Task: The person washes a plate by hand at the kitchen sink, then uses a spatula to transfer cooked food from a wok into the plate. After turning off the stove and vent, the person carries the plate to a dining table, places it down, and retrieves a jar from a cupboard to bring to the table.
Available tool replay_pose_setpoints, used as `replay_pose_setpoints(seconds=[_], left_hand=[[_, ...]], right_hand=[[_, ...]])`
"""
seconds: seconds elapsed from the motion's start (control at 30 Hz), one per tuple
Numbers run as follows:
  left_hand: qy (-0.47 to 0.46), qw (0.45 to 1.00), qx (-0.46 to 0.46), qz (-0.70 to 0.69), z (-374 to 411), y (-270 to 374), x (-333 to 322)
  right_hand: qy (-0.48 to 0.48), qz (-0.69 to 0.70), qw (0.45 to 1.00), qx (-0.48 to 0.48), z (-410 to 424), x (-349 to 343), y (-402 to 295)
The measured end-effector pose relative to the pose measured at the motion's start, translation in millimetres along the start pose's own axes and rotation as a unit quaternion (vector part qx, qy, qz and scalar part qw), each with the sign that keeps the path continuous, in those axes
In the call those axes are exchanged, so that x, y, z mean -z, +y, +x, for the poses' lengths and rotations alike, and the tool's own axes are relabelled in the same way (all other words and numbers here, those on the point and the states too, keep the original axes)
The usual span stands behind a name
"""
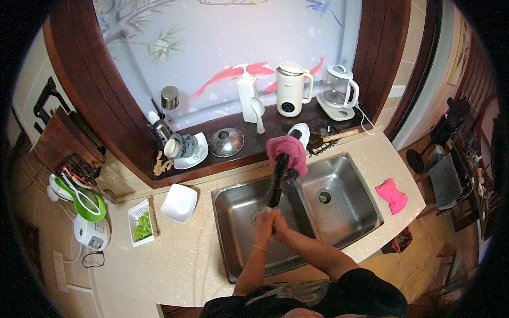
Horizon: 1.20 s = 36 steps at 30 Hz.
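Observation:
My left hand (264, 222) and my right hand (279, 223) are pressed together over the left basin of a steel double sink (242, 254), just below the spout of a black faucet (273, 194). Their fingers overlap, and whether anything lies between them is hidden. A dusty-pink cloth (278, 148) is draped around the faucet's upper part. In the right basin, green scraps sit in the drain (324, 197). A bright pink cloth (391, 195) lies on the counter right of the sink.
Left of the sink stand a white square bowl (179, 202) and a white basket (150, 240) holding green vegetable pieces. On the dark ledge behind are a metal lid (226, 142), a pump bottle (248, 95), a cream electric jug (289, 93) and a glass kettle (336, 93).

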<state>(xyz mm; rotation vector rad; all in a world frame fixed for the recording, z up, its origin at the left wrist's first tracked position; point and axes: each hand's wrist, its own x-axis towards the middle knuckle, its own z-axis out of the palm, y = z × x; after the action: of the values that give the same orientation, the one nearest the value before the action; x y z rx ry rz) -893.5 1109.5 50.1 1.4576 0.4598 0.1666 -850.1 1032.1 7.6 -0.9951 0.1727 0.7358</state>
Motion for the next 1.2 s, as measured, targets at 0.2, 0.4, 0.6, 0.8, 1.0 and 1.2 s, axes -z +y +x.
replay_pose_setpoints(seconds=[0.2, 0.4, 0.6, 0.8, 1.0, 1.2], left_hand=[[0.005, 0.984, -0.149, 0.092, 15.1, -10.9, 11.3], [-0.043, 0.91, -0.288, 0.294, 16.3, 17.5, 20.4], [-0.191, 0.818, -0.204, 0.503, 25.3, 58.6, 36.3], [-0.232, 0.842, -0.21, 0.439, 28.2, 41.3, 43.7], [-0.15, 0.833, -0.343, 0.407, 32.2, 21.3, 30.2], [-0.094, 0.895, -0.238, 0.365, 39.5, 6.8, 31.2]], right_hand=[[0.15, -0.538, 0.784, 0.27, -47.5, -14.4, -61.4], [-0.208, -0.505, 0.836, 0.06, -51.1, -2.0, -78.6], [-0.21, -0.484, 0.848, 0.051, -75.3, -18.3, -84.7], [-0.142, -0.644, 0.745, 0.096, -63.3, -14.5, -79.9], [-0.173, -0.059, 0.979, -0.09, -59.0, -16.9, -80.0], [-0.049, -0.26, 0.964, 0.034, -54.2, -2.0, -89.0]])
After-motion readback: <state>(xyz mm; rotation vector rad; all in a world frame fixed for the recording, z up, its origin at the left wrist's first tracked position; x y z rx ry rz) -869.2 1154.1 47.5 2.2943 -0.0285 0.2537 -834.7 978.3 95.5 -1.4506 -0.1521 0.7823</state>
